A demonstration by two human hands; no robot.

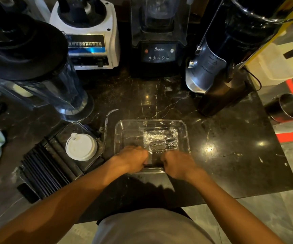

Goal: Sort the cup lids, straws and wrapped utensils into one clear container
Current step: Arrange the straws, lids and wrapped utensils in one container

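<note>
Both hands, left hand [133, 158] and right hand [177, 163], curl over the near rim of the clear container [184, 136] on the tabletop [221, 155]. It looks light, stiff and slippery; grip its rim. Inside lies one wrapped utensil pack [159, 140], possibly more. One white lid [81, 147] and roughly ten black straws [43, 171] wait left.

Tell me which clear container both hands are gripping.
The middle clear container with wrapped utensils inside; left hand and right hand grip its near edge. The other container holds white lids.
</note>
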